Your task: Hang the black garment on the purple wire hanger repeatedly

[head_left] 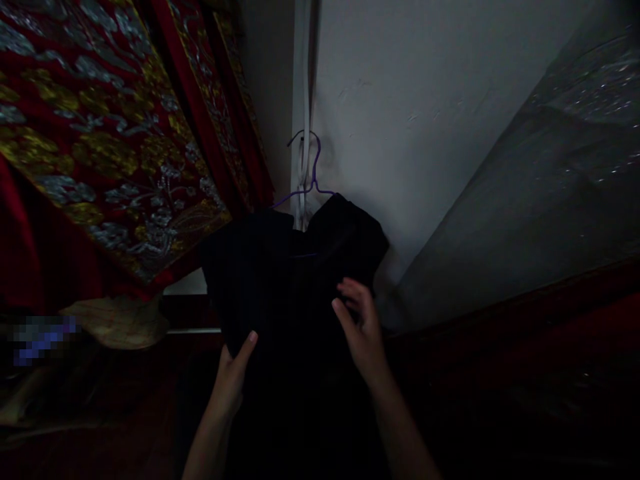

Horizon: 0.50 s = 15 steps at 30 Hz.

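Observation:
A dark, nearly black garment [300, 300] hangs in the middle on a thin purple hanger [314, 183]. The hanger's hook is caught at a pale strip or cord [304, 100] running down the wall. At the garment's left side is my left hand [234, 380], its thumb on the front of the cloth and its fingers hidden behind the edge. My right hand [364, 327] is by the garment's right side, with thumb and fingers apart and nothing visible between them. Poor light hides the lower part of the garment.
Red cloth with gold and silver embroidery [110, 147] hangs at the left. A pale wall [390, 120] stands behind the hanger. Clear, shiny plastic sheeting [560, 160] covers the right side. A pale checked cloth item [120, 323] lies low on the left.

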Tool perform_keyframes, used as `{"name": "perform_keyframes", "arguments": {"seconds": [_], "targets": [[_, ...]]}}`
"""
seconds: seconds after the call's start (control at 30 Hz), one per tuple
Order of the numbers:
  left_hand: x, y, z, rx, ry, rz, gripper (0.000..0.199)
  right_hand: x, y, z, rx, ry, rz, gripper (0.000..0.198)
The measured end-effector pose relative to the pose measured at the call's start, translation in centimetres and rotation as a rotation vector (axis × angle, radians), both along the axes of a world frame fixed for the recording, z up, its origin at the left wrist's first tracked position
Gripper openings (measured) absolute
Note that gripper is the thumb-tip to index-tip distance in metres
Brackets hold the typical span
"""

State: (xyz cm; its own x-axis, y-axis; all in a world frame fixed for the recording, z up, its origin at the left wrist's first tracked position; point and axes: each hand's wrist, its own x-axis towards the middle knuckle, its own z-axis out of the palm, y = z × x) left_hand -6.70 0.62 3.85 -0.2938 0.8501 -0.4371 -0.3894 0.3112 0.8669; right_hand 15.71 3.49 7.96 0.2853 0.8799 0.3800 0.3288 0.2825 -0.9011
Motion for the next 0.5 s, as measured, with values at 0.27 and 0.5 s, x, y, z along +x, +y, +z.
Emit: {"name": "perform_keyframes", "arguments": {"seconds": [0.27, 0.5], "targets": [[2.1, -2.9, 0.1, -0.02, -0.066, -0.145, 0.054, -5.7, -2.2, -5.2, -0.393, 0.334, 0.19, 0.059], [1.6, -3.1, 0.7, -0.032, -0.079, -0.086, 0.065, -5.6, -1.8, -4.7, -0.361, 0.373, 0.326, 0.052]]}}
